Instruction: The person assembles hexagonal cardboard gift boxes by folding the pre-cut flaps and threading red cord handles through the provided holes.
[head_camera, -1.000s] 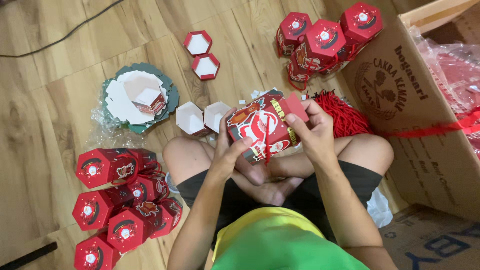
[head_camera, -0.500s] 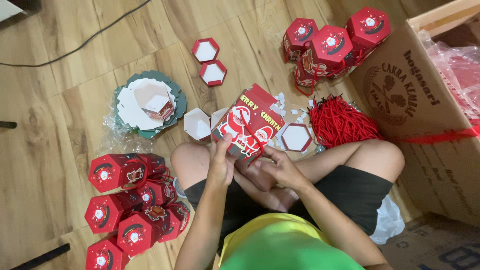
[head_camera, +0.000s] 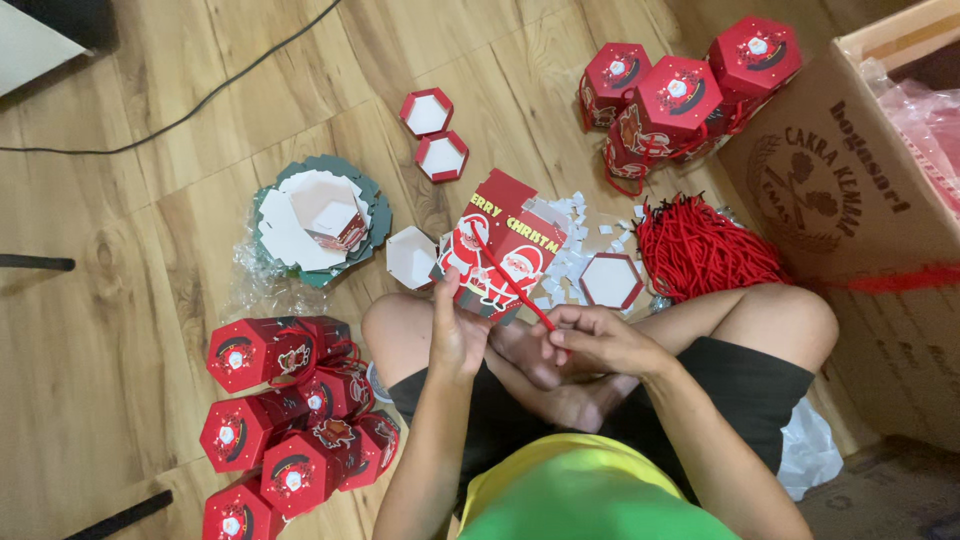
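My left hand grips the lower edge of a red printed cardboard box body, held tilted above my crossed legs. A red cord runs across the box's face down to my right hand, whose fingers pinch its lower end. Just right of the box a red hexagonal lid with a white inside lies on the floor among small white paper scraps. A white hexagonal piece lies to the box's left.
Finished red hexagonal boxes are stacked at lower left and upper right. A heap of red cords lies beside a large brown carton. Flat white-and-green cut-outs, two red lids and a black cable rest on the wooden floor.
The box has turned from end-on to showing its printed side. My right hand has dropped off the box and drawn the red cord downward.
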